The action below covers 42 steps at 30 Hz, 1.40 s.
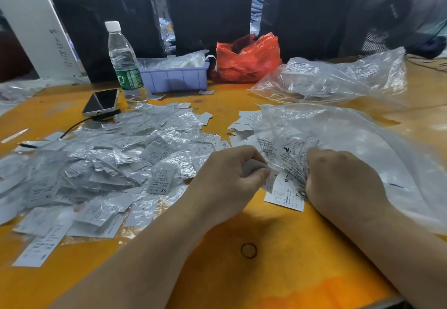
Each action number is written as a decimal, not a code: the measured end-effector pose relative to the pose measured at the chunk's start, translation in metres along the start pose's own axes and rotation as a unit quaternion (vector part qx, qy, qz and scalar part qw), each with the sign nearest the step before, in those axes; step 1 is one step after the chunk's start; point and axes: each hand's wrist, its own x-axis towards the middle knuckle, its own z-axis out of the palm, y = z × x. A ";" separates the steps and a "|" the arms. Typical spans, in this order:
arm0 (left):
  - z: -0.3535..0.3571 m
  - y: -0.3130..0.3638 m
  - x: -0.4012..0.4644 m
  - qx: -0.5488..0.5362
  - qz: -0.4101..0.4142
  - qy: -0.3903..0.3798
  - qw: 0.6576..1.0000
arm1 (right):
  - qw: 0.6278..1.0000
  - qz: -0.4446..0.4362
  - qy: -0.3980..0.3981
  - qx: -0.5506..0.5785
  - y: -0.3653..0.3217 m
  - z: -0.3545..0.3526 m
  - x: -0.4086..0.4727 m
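Note:
A fanned bundle of white printed size labels (286,175) lies at the mouth of a big clear plastic bag (350,144) on the orange table (254,279). My left hand (232,175) is curled, pinching the left edge of that bundle between thumb and fingers. My right hand (338,178) grips the bundle's right side, fingers curled under and hidden. A wide heap of small clear packets with labels inside (101,168) spreads over the table's left half.
A water bottle (124,64), a phone (101,101) on a charger with a cable, a lilac bin (175,76), a red plastic bag (246,59) and another clear bag of labels (333,78) stand along the back. A fan (399,11) is at far right.

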 end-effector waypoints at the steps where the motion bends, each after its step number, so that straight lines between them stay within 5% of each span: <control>1: 0.000 0.000 0.000 0.001 0.000 -0.001 1.000 | 1.000 -0.011 0.011 0.005 -0.001 0.000 -0.001; 8: 0.002 0.000 0.002 0.003 -0.002 -0.005 1.000 | 0.978 -0.071 0.174 0.091 0.001 0.003 -0.005; 11: 0.000 0.001 0.003 -0.005 -0.007 0.006 1.000 | 0.946 -0.120 0.193 0.232 -0.001 0.006 -0.004; 18: -0.013 0.001 0.005 -0.051 -0.050 0.096 0.993 | 0.785 -0.029 0.063 0.616 -0.001 -0.011 0.006; 25: -0.028 -0.003 0.008 -0.061 -0.067 0.144 0.985 | 0.644 -0.074 -0.025 0.761 -0.034 -0.047 0.048; 30: -0.036 0.001 0.008 -0.171 -0.056 0.120 0.976 | 0.635 -0.096 -0.038 0.765 -0.071 -0.036 0.069; 36: -0.032 -0.008 0.008 -0.114 -0.059 0.114 0.985 | 0.672 -0.044 -0.014 0.739 -0.079 -0.005 0.064; 42: -0.031 -0.008 0.010 -0.131 -0.074 0.123 0.981 | 0.662 -0.009 -0.071 0.746 -0.070 -0.005 0.063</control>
